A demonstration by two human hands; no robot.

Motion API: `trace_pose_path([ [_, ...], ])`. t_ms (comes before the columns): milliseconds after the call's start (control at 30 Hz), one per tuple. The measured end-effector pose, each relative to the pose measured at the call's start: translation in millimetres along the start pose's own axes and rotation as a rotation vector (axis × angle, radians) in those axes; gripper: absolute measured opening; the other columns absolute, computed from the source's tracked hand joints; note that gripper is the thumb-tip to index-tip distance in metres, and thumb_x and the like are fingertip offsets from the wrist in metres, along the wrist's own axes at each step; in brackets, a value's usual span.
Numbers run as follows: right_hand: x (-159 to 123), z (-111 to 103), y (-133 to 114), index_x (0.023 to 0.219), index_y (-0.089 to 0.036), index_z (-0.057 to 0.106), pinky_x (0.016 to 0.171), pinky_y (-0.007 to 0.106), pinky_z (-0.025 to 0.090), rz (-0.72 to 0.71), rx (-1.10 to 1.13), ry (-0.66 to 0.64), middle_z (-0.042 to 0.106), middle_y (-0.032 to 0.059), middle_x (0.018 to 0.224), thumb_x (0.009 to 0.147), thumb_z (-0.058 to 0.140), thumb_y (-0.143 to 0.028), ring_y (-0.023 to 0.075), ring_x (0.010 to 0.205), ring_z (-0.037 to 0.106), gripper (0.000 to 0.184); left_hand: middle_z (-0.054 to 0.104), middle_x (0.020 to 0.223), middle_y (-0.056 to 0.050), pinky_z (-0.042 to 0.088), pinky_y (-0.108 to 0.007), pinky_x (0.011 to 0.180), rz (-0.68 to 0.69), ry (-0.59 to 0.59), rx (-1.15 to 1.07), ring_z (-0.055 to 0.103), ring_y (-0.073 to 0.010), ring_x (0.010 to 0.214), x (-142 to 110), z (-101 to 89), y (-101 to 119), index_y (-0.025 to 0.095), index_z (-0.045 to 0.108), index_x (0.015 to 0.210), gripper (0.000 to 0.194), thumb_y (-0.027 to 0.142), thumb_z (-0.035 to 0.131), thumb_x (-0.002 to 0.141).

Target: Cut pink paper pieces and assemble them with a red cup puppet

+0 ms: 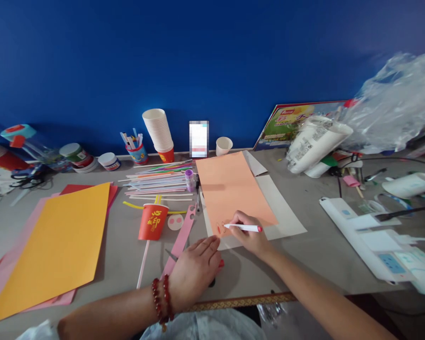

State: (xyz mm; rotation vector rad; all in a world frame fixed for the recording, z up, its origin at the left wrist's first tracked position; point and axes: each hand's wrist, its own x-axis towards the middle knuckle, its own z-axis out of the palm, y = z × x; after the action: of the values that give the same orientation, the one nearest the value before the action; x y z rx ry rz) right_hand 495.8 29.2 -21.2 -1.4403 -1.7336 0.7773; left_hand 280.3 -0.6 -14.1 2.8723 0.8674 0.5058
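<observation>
My right hand (250, 233) is closed round a white marker with a red end (243, 228), its tip on the near left corner of a peach paper sheet (230, 186), where small red shapes are drawn. That sheet lies on a white sheet (286, 217). My left hand (194, 269), with a red bead bracelet at the wrist, rests on the table with its fingers together, fingertips at the white sheet's near corner. Something red shows under its edge; I cannot make out what. Scissors (172, 256) and a pink paper strip (182, 233) lie just left of it.
A red paper cup (152, 221) stands upside down beside a pink straw. Several straws (159, 182), a purple glue stick (189, 179), stacked cups (159, 132), an orange sheet (56, 245) on pink and red ones, a power strip (371, 245), plastic bags (393, 104).
</observation>
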Motion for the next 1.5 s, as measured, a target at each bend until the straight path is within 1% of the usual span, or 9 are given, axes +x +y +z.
trace_pose_path([
  [133,0.3,-0.2,-1.7,0.067,-0.022,0.047,0.051,0.023,0.035,0.003,-0.011,0.004,0.053,-0.0036,0.056,0.083,0.051,-0.024,0.0121,0.051,0.048,0.016,0.067,0.124,-0.011,0.051,-0.037,0.101,-0.008,0.004,0.000,0.060,-0.0227,0.121,0.2,-0.4,0.0,0.014,0.063,0.096,0.013,0.025,0.055,0.095],
  [300,0.1,-0.2,-0.2,0.067,-0.022,0.047,0.051,0.023,0.036,-0.006,-0.011,-0.003,0.054,-0.0028,0.058,0.082,0.051,-0.024,0.0126,0.053,0.050,0.016,0.066,0.125,-0.011,0.051,-0.036,0.101,-0.001,0.001,0.008,0.059,-0.0221,0.121,0.1,-0.5,-0.2,0.013,0.062,0.096,0.013,0.025,0.057,0.094],
  [467,-0.5,-0.7,0.2,0.065,-0.022,0.046,0.050,0.022,0.034,-0.016,-0.020,-0.013,0.050,-0.0040,0.056,0.081,0.052,-0.024,0.0115,0.051,0.046,0.017,0.066,0.124,-0.011,0.051,-0.037,0.102,-0.006,0.001,-0.006,0.058,-0.0222,0.122,-0.2,-0.4,-0.2,0.013,0.062,0.096,0.011,0.022,0.057,0.093],
  [667,-0.8,-1.3,-2.8,0.062,-0.021,0.044,0.049,0.022,0.032,0.003,-0.011,-0.016,0.048,-0.0041,0.054,0.078,0.053,-0.024,0.0112,0.051,0.044,0.018,0.067,0.123,-0.011,0.051,-0.036,0.101,0.005,0.011,0.006,0.060,-0.0225,0.121,-0.1,-0.3,-0.6,0.013,0.063,0.095,0.013,0.024,0.056,0.094],
  [1133,-1.5,-1.3,-1.5,0.061,-0.021,0.043,0.049,0.021,0.031,0.002,-0.002,-0.011,0.046,-0.0046,0.052,0.075,0.052,-0.023,0.0104,0.050,0.041,0.017,0.066,0.125,-0.011,0.051,-0.037,0.102,0.008,0.012,0.005,0.059,-0.0227,0.122,-0.8,0.4,-1.3,0.013,0.062,0.096,0.011,0.022,0.058,0.093],
  [1300,-1.1,-1.5,-2.4,0.060,-0.021,0.043,0.049,0.021,0.030,0.004,0.006,-0.012,0.045,-0.0048,0.052,0.074,0.052,-0.022,0.0102,0.050,0.040,0.017,0.067,0.123,-0.011,0.052,-0.036,0.100,0.005,0.033,0.001,0.060,-0.0227,0.120,0.1,-1.0,-0.8,0.013,0.062,0.095,0.013,0.024,0.057,0.094],
  [1500,-1.5,-1.4,-2.1,0.061,-0.021,0.044,0.048,0.021,0.031,0.004,0.039,-0.006,0.046,-0.0048,0.052,0.075,0.052,-0.022,0.0105,0.050,0.041,0.016,0.067,0.123,-0.012,0.052,-0.037,0.100,0.013,0.028,0.003,0.060,-0.0231,0.120,0.1,-1.0,-0.9,0.013,0.063,0.095,0.014,0.024,0.055,0.095],
])
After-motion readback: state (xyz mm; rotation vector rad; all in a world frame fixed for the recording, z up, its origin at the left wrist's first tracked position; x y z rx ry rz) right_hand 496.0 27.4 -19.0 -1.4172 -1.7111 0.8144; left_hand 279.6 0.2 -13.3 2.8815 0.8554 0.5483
